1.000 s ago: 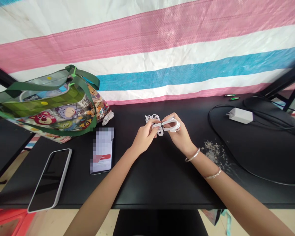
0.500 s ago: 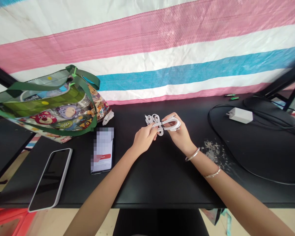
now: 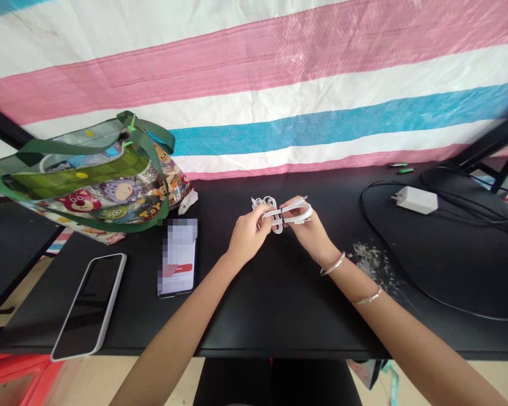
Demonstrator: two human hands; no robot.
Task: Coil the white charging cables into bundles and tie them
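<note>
A white charging cable (image 3: 298, 212), folded into loops with a dark tie around its middle, is held between my two hands above the black table. My left hand (image 3: 249, 232) pinches the left end of the loops between thumb and fingers. My right hand (image 3: 311, 230) is closed around the right end, with a plug tip poking out at the top. A second coiled white cable (image 3: 272, 204) shows just behind my left fingers; whether it lies on the table or is touched cannot be made out.
On the left stand a clear cartoon tote bag (image 3: 118, 194), a lit phone (image 3: 181, 256) and a dark-screened phone (image 3: 88, 307) near the front edge. To the right lie a white charger block (image 3: 417, 200), a long black cable (image 3: 389, 248), grey debris (image 3: 375, 262) and small green items (image 3: 405, 170).
Both hands stay nearly in place on the looped cable, with only slight finger shifts at its tied middle. The whole view has moved slightly.
</note>
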